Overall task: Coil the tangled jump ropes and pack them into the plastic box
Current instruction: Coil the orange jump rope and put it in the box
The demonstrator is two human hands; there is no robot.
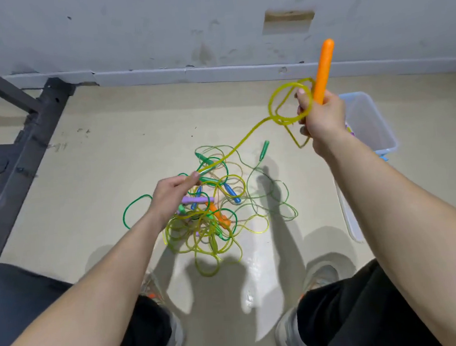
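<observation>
One wide-angle view from the person's head looks forward and steeply down at the floor, ropes near centre. The wall crosses the top, shoes the bottom; left hand and right hand reach in close.

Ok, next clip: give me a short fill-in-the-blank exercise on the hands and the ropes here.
1. The right hand grips a jump-rope handle coloured ____.
2. The rope stretched between both hands is ____ in colour.
3. The left hand pinches that rope above the tangled pile, which lies on the ____.
4. The plastic box stands on the person's ____ side.
Missing words: orange; yellow; floor; right.
</observation>
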